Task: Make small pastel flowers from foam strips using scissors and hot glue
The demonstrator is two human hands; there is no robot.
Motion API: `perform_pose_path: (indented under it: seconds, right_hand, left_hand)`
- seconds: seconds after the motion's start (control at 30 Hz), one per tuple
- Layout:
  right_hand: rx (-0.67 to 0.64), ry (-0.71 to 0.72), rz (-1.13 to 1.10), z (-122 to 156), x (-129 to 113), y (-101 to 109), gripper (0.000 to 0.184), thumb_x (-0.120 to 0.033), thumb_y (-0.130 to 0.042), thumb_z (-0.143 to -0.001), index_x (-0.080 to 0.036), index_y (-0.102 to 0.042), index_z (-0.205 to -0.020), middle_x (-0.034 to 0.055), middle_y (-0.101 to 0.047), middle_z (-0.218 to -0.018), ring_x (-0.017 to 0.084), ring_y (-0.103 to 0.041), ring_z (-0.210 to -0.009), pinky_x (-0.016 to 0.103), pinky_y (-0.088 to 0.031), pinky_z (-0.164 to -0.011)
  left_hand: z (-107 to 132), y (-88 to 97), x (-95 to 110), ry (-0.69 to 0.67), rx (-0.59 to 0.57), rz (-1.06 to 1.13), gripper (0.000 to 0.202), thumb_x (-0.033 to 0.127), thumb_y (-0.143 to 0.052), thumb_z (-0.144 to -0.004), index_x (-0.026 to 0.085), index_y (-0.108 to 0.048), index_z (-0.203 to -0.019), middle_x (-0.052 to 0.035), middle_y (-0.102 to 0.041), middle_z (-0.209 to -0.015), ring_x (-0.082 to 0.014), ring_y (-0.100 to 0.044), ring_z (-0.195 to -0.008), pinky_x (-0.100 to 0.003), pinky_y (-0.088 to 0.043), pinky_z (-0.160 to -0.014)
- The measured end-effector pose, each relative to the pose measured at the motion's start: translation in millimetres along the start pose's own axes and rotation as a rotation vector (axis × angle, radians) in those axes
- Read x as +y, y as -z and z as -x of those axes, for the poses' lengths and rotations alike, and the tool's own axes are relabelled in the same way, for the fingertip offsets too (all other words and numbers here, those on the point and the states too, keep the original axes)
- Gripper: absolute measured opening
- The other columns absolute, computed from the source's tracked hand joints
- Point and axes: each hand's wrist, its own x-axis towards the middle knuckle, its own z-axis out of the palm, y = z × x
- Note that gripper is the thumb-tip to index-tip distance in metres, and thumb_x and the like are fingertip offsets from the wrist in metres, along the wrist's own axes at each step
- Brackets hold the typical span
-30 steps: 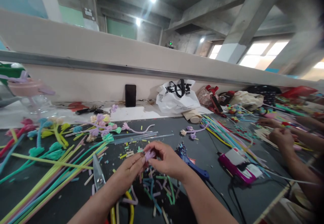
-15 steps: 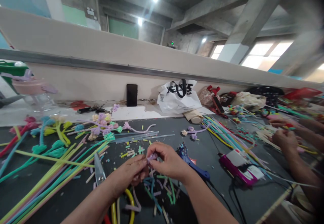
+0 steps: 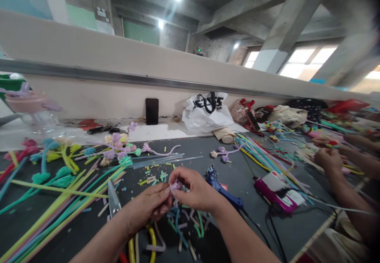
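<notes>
A small, pale purple flower made of fuzzy-looking stuff [image 3: 176, 185] is up above the middle of the flat, dark surface [image 3: 74, 243], well away from its far edge and its right edge. It looks very light and soft, so it likely bends and squashes easily, and it should not be slippery. The best place to hold it is probably low down, where the petals meet, with a gentle pinch. The right hand [image 3: 194, 189] has its thumb and first finger closed on the flower's right side. The left hand [image 3: 152, 200] pinches the other side, with its lower fingers curled and partly hidden. Both arms reach in from the near side and meet at the flower. A blue glue gun [image 3: 226, 195] lies between the right hand and the surface's right edge
</notes>
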Motion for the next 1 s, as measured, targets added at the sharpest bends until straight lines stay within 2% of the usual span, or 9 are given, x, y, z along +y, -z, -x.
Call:
perform_pose_path:
  seconds: [0.23,0.33,0.5,0.63,0.7,0.77,0.87,1.0]
  right_hand:
    - [0.023,-0.061,-0.098,-2.1,2.0,0.3,0.015,-0.009,-0.051,-0.07,-0.017,-0.053,-0.082,-0.0017,-0.051,-0.074,0.009,-0.047,-0.065,0.02,-0.04,-0.061]
    - [0.046,-0.097,-0.154,-2.8,2.9,1.8,0.016,-0.01,-0.051,-0.072,-0.017,-0.053,-0.086,-0.0012,-0.053,-0.074,0.009,-0.047,-0.064,0.021,-0.04,-0.061]
    - [0.073,-0.091,-0.104,-2.2,3.1,4.9,0.013,-0.013,-0.052,-0.075,-0.017,-0.054,-0.086,-0.0004,-0.056,-0.075,0.01,-0.05,-0.066,0.022,-0.041,-0.061]
    - [0.068,-0.091,-0.063,-2.0,6.9,5.6,0.007,-0.016,-0.053,-0.077,-0.017,-0.056,-0.084,0.0008,-0.057,-0.074,0.012,-0.052,-0.067,0.023,-0.042,-0.062]
    - [0.068,-0.079,-0.051,-1.8,9.0,5.1,0.004,-0.016,-0.053,-0.078,-0.017,-0.056,-0.081,0.0016,-0.059,-0.076,0.012,-0.053,-0.068,0.023,-0.042,-0.062]
    - [0.069,-0.045,-0.035,-1.4,9.7,4.6,0.003,-0.016,-0.053,-0.078,-0.017,-0.056,-0.078,0.0021,-0.059,-0.076,0.012,-0.054,-0.069,0.023,-0.042,-0.063]
    - [0.057,0.005,0.012,-1.0,8.2,4.6,0.005,-0.013,-0.052,-0.078,-0.017,-0.056,-0.077,0.0019,-0.06,-0.075,0.012,-0.054,-0.069,0.023,-0.042,-0.064]
    - [0.048,0.032,0.05,-1.5,5.7,6.1,0.007,-0.011,-0.051,-0.078,-0.017,-0.055,-0.076,0.0009,-0.059,-0.073,0.011,-0.053,-0.067,0.022,-0.041,-0.063]
  left_hand:
    - [-5.6,-4.0,-3.2,-0.072,0.154,-0.15,0.037,0.05,-0.04,-0.081,0.018,-0.041,-0.064,0.0062,-0.035,-0.052,-0.0067,-0.026,-0.043,-0.021,-0.018,-0.042]
    - [-8.5,-3.9,-4.9,-0.152,0.231,-0.323,0.037,0.048,-0.035,-0.084,0.019,-0.04,-0.063,0.0051,-0.036,-0.055,-0.0085,-0.03,-0.048,-0.022,-0.024,-0.045]
    - [-7.5,-6.9,-11.4,-0.363,0.371,-0.743,0.031,0.035,-0.028,-0.088,0.019,-0.039,-0.064,0.0018,-0.042,-0.063,-0.0121,-0.038,-0.06,-0.025,-0.03,-0.059]
    - [-7.0,-10.0,-14.1,-0.391,0.386,-0.873,0.028,0.031,-0.026,-0.089,0.02,-0.042,-0.069,0.0002,-0.046,-0.067,-0.0134,-0.041,-0.063,-0.026,-0.03,-0.063]
    - [-7.9,-10.0,-11.0,-0.373,0.377,-0.823,0.028,0.033,-0.028,-0.088,0.02,-0.043,-0.069,0.0002,-0.047,-0.067,-0.0135,-0.041,-0.064,-0.026,-0.03,-0.063]
    - [-8.3,-8.9,-5.0,-0.314,0.346,-0.682,0.031,0.036,-0.031,-0.086,0.019,-0.042,-0.063,0.0012,-0.044,-0.063,-0.0131,-0.041,-0.061,-0.026,-0.03,-0.061]
    - [-6.2,-7.1,5.8,-0.2,0.225,-0.398,0.037,0.042,-0.031,-0.084,0.019,-0.042,-0.058,0.0023,-0.041,-0.056,-0.0118,-0.038,-0.055,-0.025,-0.029,-0.054]
    - [-1.5,-6.3,12.7,-0.057,0.119,-0.175,0.039,0.048,-0.037,-0.081,0.015,-0.053,-0.067,0.0028,-0.042,-0.055,-0.0098,-0.033,-0.05,-0.024,-0.022,-0.048]
